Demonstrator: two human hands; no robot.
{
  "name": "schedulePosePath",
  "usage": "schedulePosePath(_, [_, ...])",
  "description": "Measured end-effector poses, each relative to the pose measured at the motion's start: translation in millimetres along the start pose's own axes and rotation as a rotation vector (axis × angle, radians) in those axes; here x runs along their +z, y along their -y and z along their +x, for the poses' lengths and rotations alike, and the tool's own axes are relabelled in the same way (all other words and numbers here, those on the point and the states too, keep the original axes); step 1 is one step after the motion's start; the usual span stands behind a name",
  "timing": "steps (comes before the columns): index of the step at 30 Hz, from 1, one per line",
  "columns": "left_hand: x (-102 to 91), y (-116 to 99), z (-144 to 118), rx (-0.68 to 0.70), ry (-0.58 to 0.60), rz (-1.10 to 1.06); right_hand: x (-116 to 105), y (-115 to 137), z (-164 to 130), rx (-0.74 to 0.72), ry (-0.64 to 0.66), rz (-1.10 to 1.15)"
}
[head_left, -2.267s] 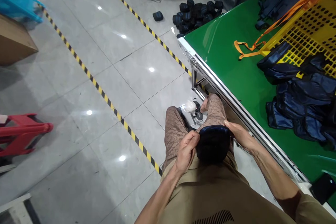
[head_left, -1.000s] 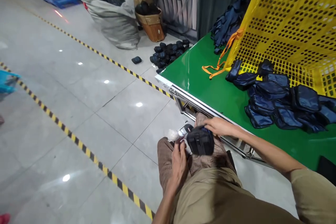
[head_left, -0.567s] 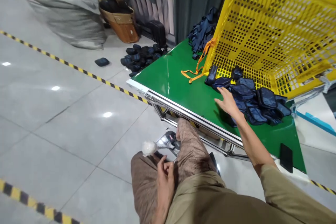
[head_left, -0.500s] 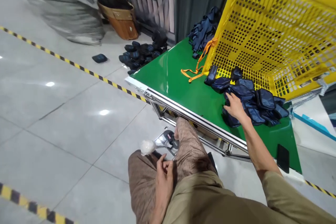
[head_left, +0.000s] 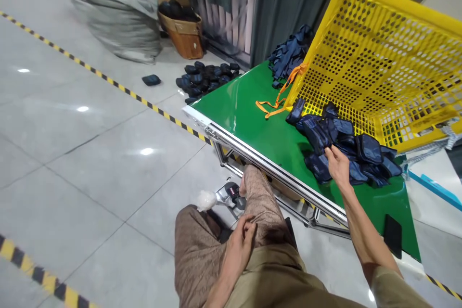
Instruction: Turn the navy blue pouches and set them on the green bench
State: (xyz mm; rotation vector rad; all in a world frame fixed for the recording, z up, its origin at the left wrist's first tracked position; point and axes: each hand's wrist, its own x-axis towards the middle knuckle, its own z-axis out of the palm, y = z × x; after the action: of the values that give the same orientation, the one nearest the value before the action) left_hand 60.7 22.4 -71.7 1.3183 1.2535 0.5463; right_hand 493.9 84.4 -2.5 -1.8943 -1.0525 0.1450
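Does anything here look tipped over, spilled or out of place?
Yes: the yellow crate lies tipped on the green table, navy pouches spilling from it. More dark pouches lie heaped on the floor, one stray pouch apart.

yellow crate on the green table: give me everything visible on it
The yellow crate looks like moulded plastic, its walls and base perforated with rows of holes. It lies tipped on its side on the green table, open mouth toward the person. Dark blue pouches spill from the opening; the right hand grips one. An orange strap hangs off its near left corner.
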Motion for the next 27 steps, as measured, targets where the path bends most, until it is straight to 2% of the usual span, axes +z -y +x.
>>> schedulePosePath(3, [1.3, -30.5, -0.5, 0.05, -0.004, -0.032, 19.3, 48.3, -28.8, 0.014, 0.132, 0.138])
schedulePosePath(5, [2.2, -53.9, 0.7, 0.068, -0.004, -0.055, 30.4, 76.2, -54.2, -0.025, 0.22, 0.083])
schedulePosePath(8, [5.8, -81.8, 5.7, 0.07, -0.009, -0.08, 44.9, 108.1, -95.1, -0.175, 0.349, -0.023])
schedulePosePath(11, [12.2, -91.6, 12.0, 0.071, -0.013, -0.069, 56.5, 130.9, -130.9, -0.298, 0.492, -0.02])
schedulePosePath(14, [17.8, -86.8, 16.3, 0.101, -0.046, -0.039, 64.3, 146.1, -154.0, -0.299, 0.603, -0.045])
schedulePosePath(17, [17.4, -79.7, 18.2, 0.141, -0.055, -0.064, 69.2, 148.9, -159.2, -0.213, 0.681, -0.079])
schedulePosePath(19, [12.2, -76.7, 17.0, 0.121, -0.065, -0.095, 72.2, 141.0, -151.5, -0.135, 0.714, -0.057])
schedulePosePath(24, [-5.9, -68.9, -0.4, 0.0, -0.142, -0.196, 79.0, 99.5, -114.2, 0.068, 0.589, 0.104])
schedulePosePath(25, [-7.3, -66.7, -4.2, 0.039, -0.142, -0.175, 79.6, 93.0, -110.0, 0.1, 0.583, 0.127])
schedulePosePath(27, [-6.4, -62.3, -8.5, 0.229, -0.114, -0.085, 79.7, 87.1, -109.6, 0.115, 0.605, 0.126])
